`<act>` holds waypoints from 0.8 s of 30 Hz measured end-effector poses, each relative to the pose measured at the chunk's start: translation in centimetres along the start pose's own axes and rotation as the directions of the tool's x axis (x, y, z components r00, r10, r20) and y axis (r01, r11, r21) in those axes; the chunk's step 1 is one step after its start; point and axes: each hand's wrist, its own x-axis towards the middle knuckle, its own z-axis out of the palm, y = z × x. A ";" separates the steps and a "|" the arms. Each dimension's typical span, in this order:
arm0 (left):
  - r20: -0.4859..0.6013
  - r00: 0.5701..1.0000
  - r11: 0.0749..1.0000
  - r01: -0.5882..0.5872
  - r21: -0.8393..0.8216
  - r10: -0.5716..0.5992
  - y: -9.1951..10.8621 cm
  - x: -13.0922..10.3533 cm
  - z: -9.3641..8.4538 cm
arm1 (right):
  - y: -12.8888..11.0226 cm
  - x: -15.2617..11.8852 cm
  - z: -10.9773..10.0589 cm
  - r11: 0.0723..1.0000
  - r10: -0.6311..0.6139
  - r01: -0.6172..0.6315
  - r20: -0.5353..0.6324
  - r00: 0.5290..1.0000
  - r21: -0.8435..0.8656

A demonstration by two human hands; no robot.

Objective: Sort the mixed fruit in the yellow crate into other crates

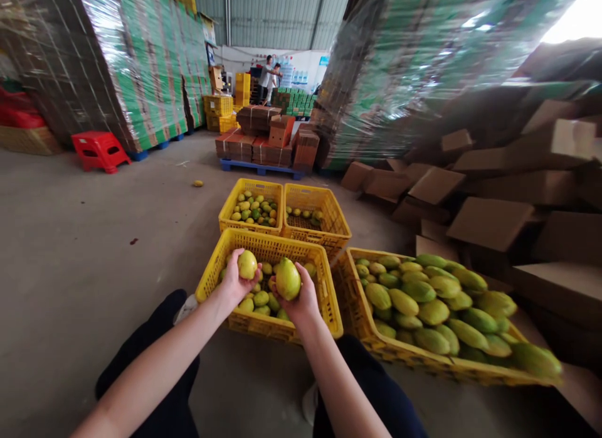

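Note:
My left hand (232, 283) is closed round a rounded yellow papaya (247, 264). In my right hand (302, 302) lies a pear-shaped, yellow-green papaya (288, 280), its narrow end up and my fingers wrapped about its side. Both hands are over the near yellow crate (333, 300), where several more papayas (262, 299) lie below, partly hidden by my hands. To the right, a larger yellow crate (350, 293) is heaped with long green and yellow papayas (433, 312).
Beyond the near crate stand two yellow crates, the left one (227, 207) fuller than the right one (341, 217). Loose cardboard boxes (491, 223) pile up at right. A blue pallet (261, 168) holds flattened cartons. A red stool (100, 150) stands left; two people (268, 80) are far back.

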 end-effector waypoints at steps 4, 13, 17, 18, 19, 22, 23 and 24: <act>0.025 0.998 0.995 -0.060 0.083 0.058 0.1 -0.2 -0.1 | 0.3 0.6 -0.1 0.999 0.032 -0.032 -0.004 0.999 -0.028; -0.001 0.999 0.995 -0.053 0.080 0.054 -0.2 -0.1 -0.2 | 0.4 0.2 0.3 0.997 0.052 -0.051 -0.013 0.999 0.056; 0.065 0.998 0.999 -0.010 0.042 0.007 -0.2 -0.6 0.0 | 0.2 0.0 0.2 0.997 -0.007 0.005 0.024 1.000 0.079; 0.078 0.997 0.999 0.002 0.034 -0.005 -0.2 -0.8 0.0 | 0.2 -0.1 0.1 0.996 -0.009 0.005 0.041 0.999 0.093; 0.093 0.996 0.999 0.014 0.031 -0.016 -0.2 -0.9 0.0 | 0.1 -0.1 0.1 0.994 -0.010 0.003 0.066 0.998 0.105; 0.145 0.986 0.997 0.072 0.036 -0.076 -0.1 -1.1 -0.1 | 0.0 0.0 -0.2 0.991 -0.017 -0.005 0.165 0.986 0.135; 0.171 0.980 0.994 0.097 0.046 -0.104 -0.1 -1.1 -0.1 | -0.1 0.1 -0.2 0.989 -0.019 -0.009 0.190 0.982 0.145; 0.198 0.972 0.991 0.118 0.065 -0.129 0.0 -1.1 -0.2 | -0.2 0.1 -0.3 0.988 -0.020 -0.012 0.209 0.978 0.151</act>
